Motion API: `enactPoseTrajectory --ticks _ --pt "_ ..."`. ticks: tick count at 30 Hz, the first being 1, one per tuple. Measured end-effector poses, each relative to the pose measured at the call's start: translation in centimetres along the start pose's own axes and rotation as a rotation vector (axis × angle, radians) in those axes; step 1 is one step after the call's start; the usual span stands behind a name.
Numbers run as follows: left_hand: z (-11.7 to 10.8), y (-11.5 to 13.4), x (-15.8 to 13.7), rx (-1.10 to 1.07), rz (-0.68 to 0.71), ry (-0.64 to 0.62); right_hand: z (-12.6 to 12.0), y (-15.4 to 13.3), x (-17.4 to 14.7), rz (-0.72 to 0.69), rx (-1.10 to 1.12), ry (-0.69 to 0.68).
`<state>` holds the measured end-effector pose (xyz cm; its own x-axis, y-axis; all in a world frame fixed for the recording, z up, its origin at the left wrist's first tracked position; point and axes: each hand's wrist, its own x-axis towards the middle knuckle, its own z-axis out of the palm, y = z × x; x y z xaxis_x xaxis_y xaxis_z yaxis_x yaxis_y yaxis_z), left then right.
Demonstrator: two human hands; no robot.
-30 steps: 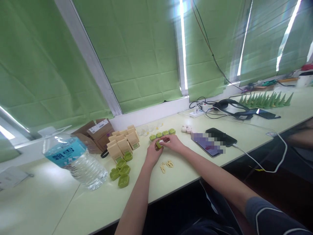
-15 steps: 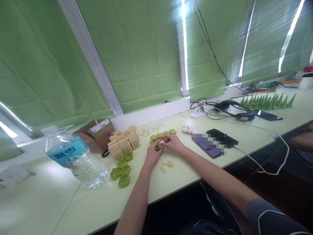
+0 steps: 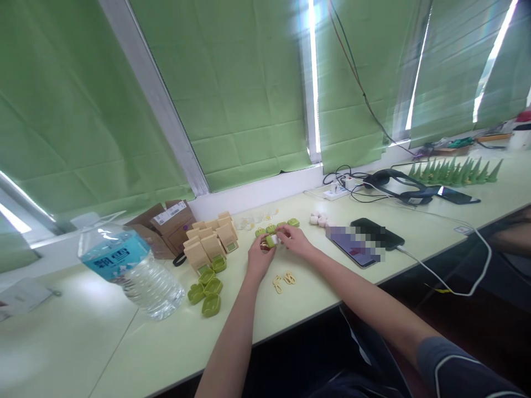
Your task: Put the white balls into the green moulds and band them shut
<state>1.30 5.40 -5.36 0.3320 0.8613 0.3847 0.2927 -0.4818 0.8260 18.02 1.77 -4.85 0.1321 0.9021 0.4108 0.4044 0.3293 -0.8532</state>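
Between my two hands is a small green box-shaped piece (image 3: 271, 241) with a white part showing on its right side. My left hand (image 3: 260, 257) is closed around its left and lower side. The fingers of my right hand (image 3: 293, 241) are pinched at the white part. Just behind my hands stands a row of similar small green pieces (image 3: 293, 222). Two yellow strap-like loops (image 3: 289, 278) lie on the table in front of my hands. Several open green cups (image 3: 211, 304) rest to the left of my left forearm.
Upright beige card pieces (image 3: 197, 255) and a cardboard box (image 3: 172, 226) stand at the left, behind a big water bottle (image 3: 136, 271). Small clear pieces (image 3: 257, 217) and pinkish-white pieces (image 3: 319, 219) lie farther back. Phones (image 3: 377, 235), a cable, headphones (image 3: 400, 185) and green spikes (image 3: 456, 171) are rightward.
The green piece has turned slightly, so more of its green face and white part shows. My right fingers have shifted a little to the right.
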Motion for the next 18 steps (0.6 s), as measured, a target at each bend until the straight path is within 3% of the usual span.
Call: enactPoseTrajectory --ticks 5,11,18 --pt "-0.2 -0.5 0.2 0.018 -0.003 0.054 -0.1 -0.5 -0.1 -0.025 0.080 -0.046" --pt "-0.1 -0.2 0.1 -0.039 0.038 0.011 0.0 -0.2 -0.1 0.076 -0.118 -0.101" --pt "-0.2 -0.2 0.0 -0.025 0.061 -0.030 0.2 0.8 0.1 0.044 -0.214 -0.081"
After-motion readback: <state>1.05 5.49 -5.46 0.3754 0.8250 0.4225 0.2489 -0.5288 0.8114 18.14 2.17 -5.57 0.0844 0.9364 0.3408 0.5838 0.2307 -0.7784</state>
